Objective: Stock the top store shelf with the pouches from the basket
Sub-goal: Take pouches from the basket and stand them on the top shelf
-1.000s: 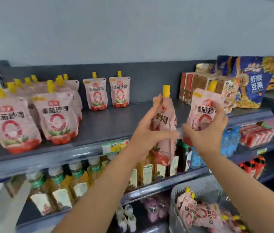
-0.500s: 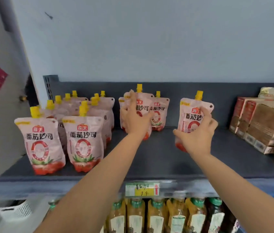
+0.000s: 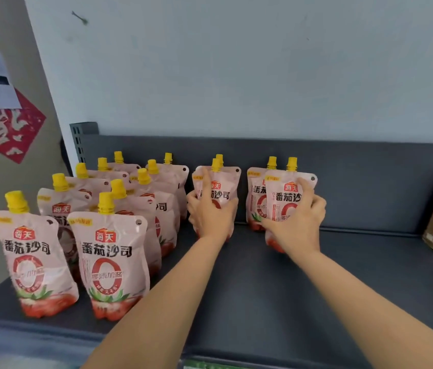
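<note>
on the dark grey metal top shelf (image 3: 276,283), two rows of pink yellow-capped sauce pouches (image 3: 109,259) stand at left. right of them, the left hand (image 3: 211,213) has its fingers (image 3: 204,182) wrapped round an upright pouch (image 3: 222,186) near the back panel. further right, the right hand (image 3: 296,221) clasps another upright pouch (image 3: 285,201), just before a standing one. both forearms reach forward, equally near.
</note>
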`<action>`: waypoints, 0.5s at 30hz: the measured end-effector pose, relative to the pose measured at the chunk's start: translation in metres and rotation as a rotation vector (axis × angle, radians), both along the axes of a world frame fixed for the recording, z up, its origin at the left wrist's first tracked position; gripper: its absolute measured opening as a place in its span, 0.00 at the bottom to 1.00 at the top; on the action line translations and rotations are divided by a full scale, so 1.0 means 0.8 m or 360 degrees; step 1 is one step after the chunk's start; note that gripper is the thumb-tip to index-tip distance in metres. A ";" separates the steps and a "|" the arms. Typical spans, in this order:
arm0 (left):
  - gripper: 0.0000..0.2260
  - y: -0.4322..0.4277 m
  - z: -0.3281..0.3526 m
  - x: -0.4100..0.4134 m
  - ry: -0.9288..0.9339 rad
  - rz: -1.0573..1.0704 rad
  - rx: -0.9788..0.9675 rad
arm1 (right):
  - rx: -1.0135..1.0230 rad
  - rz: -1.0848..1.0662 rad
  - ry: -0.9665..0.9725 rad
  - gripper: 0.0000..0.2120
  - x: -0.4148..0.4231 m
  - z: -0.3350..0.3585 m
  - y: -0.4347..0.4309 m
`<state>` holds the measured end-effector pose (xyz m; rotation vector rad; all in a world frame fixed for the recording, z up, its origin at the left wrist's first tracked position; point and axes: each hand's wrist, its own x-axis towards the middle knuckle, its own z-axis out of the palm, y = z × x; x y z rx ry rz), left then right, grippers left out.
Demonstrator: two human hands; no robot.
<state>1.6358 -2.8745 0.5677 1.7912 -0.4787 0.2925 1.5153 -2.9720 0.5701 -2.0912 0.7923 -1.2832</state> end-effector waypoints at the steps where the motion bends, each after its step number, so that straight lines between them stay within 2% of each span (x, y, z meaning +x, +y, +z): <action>1: 0.42 0.000 0.000 0.001 -0.0004 -0.0010 -0.0007 | 0.0010 -0.0007 0.0006 0.50 0.006 -0.002 -0.001; 8: 0.53 0.012 -0.006 0.001 -0.0126 -0.0027 0.0031 | 0.0023 -0.0023 0.0013 0.54 0.041 -0.012 0.006; 15: 0.58 0.013 -0.006 0.010 -0.0143 -0.0148 -0.0167 | -0.0082 0.0001 0.0074 0.56 0.056 -0.020 0.012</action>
